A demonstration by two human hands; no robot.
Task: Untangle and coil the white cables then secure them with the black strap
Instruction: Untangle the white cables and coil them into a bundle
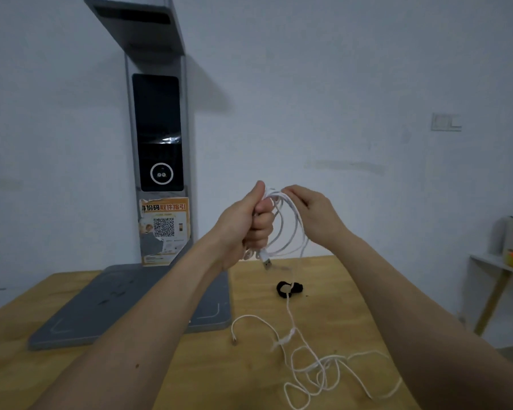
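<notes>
Loose white cable [323,365] lay tangled on the near right part of the wooden table [175,380], one strand running up past a black strap [289,288] that sat farther back on the tabletop. Above it, both bare forearms reached forward. At chest height the left hand [249,223] was clenched around a coil of white cable [285,229], thumb pointing up, with a USB plug [266,261] dangling just below the fist. Beside it, the right hand [314,214] pinched the top of the same coil between curled fingers. Behind the left arm, a grey scanner stand [157,128] with a dark screen and an orange QR sticker [164,229] stood on its flat base [80,315] against the pale wall.
</notes>
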